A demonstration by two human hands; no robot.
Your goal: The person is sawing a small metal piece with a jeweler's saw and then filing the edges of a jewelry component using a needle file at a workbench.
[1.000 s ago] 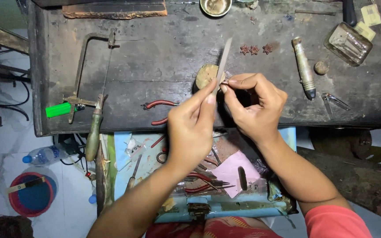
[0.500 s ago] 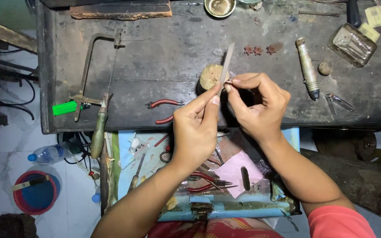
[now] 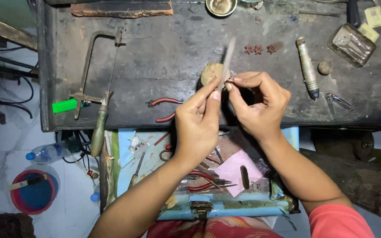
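Both hands meet over the front part of the dark bench, close to its near edge. The left hand has its grip pressed on a thin flat file: the thumb and the first finger pinch the lower end, and the blade points up and away, a little tilted to the right, and looks blurred. The right hand is just beside it, with the fingers curled and the fingertips pinching a very small piece, which is too small to tell what it is. This small piece touches the file near its lower part, in front of a round wooden peg that stands at the bench behind the fingers. To the left on the bench lie red-handled pliers, and further left a jeweller's saw frame with a green wooden handle that hangs over the bench edge, and a bright green lighter beside it. To the right of the hands lies a tool with a pale wooden handle, and near it three small reddish star-shaped pieces. A glass dish stands at the far right corner. Under the bench edge a light blue open drawer holds more pliers and a pink paper. On the floor at the left stands a blue bucket.
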